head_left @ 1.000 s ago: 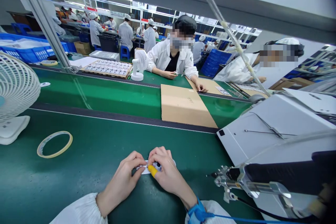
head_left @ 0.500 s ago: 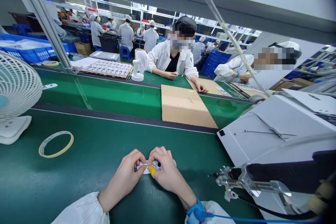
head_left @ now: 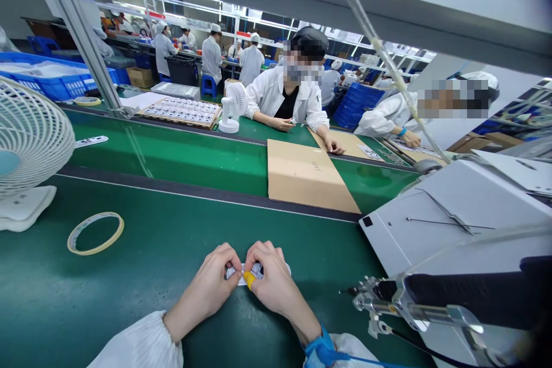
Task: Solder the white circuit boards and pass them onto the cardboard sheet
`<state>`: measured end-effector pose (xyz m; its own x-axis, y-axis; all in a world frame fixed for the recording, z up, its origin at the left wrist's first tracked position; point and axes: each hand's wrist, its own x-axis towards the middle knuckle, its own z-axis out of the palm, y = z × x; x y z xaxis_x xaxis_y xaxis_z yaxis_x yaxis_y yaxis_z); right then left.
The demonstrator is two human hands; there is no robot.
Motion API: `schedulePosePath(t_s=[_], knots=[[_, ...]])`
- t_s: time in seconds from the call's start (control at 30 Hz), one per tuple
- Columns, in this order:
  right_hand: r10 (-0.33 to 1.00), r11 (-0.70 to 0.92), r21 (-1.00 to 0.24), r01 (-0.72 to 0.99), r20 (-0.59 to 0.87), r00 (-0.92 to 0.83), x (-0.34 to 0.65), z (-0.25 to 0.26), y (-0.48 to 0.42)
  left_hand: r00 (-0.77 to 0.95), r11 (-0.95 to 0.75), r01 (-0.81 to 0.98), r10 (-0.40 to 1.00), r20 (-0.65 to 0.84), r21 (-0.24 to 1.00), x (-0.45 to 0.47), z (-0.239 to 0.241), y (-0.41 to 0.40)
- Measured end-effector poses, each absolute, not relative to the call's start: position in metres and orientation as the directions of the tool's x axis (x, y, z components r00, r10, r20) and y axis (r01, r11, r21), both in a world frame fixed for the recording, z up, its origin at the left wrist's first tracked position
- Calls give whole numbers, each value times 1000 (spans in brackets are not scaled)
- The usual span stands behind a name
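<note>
My left hand and my right hand meet over a small white part lying on the green mat at the near edge. Both hands have their fingers curled and pinched on it. A yellow finger cot covers my right thumb tip, which presses on the part. Most of the part is hidden under my fingers. A blue wrist strap circles my right wrist.
A roll of tape lies left on the mat, beside a white fan. A white machine and a hanging metal tool stand right. Cardboard lies on the conveyor. Co-workers in white coats sit across.
My hands stay on the part; the left fingers have closed in slightly toward the right ones. The view has shifted a little to the left.
</note>
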<state>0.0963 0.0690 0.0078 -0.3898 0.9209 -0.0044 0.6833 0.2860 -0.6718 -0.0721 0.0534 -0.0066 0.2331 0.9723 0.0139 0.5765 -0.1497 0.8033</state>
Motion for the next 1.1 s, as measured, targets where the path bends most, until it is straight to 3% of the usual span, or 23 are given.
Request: schedulePosePath(t_s=[0.53, 0.93, 1.1], knots=[[924, 249, -708, 661, -31, -382, 97, 8, 71, 210, -97, 586, 977, -35, 805, -67, -3, 51], [939, 253, -704, 664, 15, -343, 89, 5, 70, 191, -64, 603, 979, -66, 795, -64, -4, 57], [911, 318, -746, 585, 70, -405, 96, 8, 73, 221, -47, 579, 970, -101, 814, -70, -3, 59]])
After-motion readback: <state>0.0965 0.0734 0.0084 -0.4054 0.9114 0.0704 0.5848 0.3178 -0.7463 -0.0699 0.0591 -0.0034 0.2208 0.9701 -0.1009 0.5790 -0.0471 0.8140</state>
